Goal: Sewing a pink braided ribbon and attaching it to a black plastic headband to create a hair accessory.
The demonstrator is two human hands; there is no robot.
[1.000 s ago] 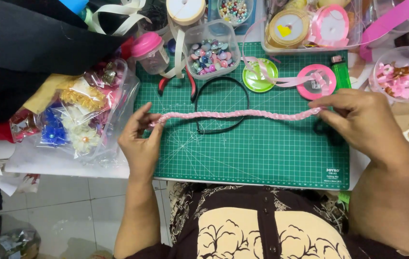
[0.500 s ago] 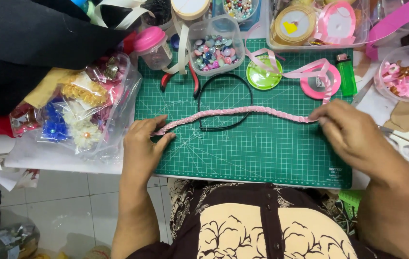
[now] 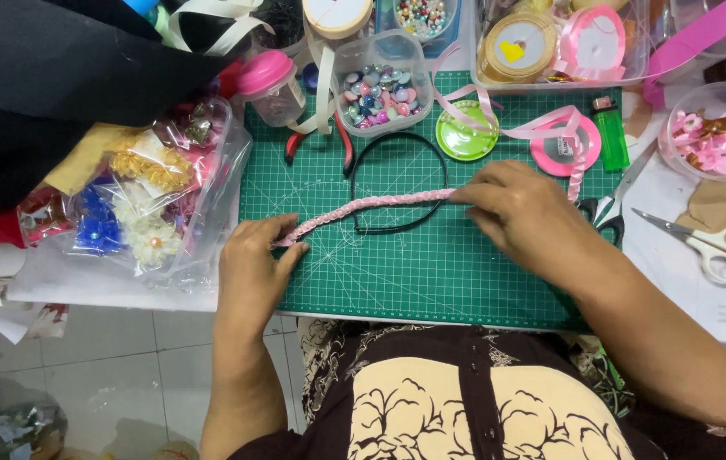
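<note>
Your left hand (image 3: 254, 266) lay low on the green cutting mat (image 3: 431, 273), and its thumb and fingers were pinched shut on the left end of the pink braided ribbon (image 3: 363, 208). The ribbon ran across the mat, rising a little from left to right. Your right hand (image 3: 523, 209) rested on top of the ribbon's right part, with the fingers bent down over it and pressing it, so that end was hidden under the hand. The ribbon crossed over a thin black headband (image 3: 399, 182), which lay on the mat in a curved loop. Just above the headband stood a clear box of coloured beads (image 3: 380, 85). Beside it lay a green round lid (image 3: 466, 135) and a pink ribbon spool (image 3: 566, 145), with a loose pink strip trailing from the spool. A green lighter (image 3: 611, 136) lay near the spool. White scissors (image 3: 712, 243) lay off the mat to the right. Red-handled pliers (image 3: 319, 140) sat at the mat's top left. A clear bag of cloth flowers (image 3: 146, 196) lay on the left side of the mat.
</note>
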